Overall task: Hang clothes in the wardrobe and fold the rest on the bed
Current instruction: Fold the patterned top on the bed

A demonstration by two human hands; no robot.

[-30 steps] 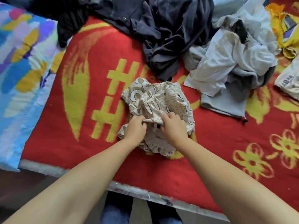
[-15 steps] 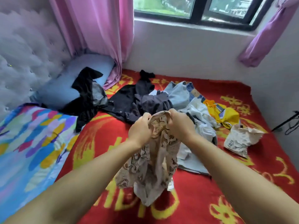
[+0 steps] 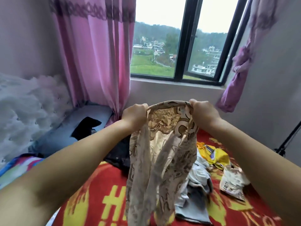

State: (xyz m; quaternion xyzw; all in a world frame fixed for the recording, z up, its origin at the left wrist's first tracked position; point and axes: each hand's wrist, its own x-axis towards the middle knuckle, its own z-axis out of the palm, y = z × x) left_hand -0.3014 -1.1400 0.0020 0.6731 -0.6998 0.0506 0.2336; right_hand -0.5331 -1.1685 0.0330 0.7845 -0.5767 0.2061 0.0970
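A pink curtain (image 3: 97, 59) is hanging at the left of the window (image 3: 180, 39), and a purple curtain (image 3: 241, 67) is tied back in a knot at the right. A quilted white headboard (image 3: 27, 105) is standing along the left wall, with a blue pillow (image 3: 65, 132) lying below it and a black garment (image 3: 85, 127) draped over the pillow. The bed is wearing a red blanket (image 3: 105, 198) with yellow figures. A striped, many-coloured quilt (image 3: 17, 167) is showing at the left edge beneath the left forearm. Dark clothes (image 3: 120, 154) are lying behind the raised garment, which is hiding much of the pile. To its right, pale grey and white clothes (image 3: 195, 190) are lying crumpled, a yellow garment (image 3: 216, 155) is lying beyond them, and a cream printed bag or cloth (image 3: 232, 181) is lying near the right forearm. A thin black stand (image 3: 286, 142) is leaning at the far right.

The beige patterned garment (image 3: 162, 160) is being held up in the air over the middle of the bed, in front of the window sill. The left hand (image 3: 134, 115) is gripping its top edge on one side with curled fingers, and the right hand (image 3: 202, 111) is gripping the other side the same way, so the band is stretching between them. The cloth is thin and partly sheer, printed with brown curls and shapes, and is hanging down in loose folds.
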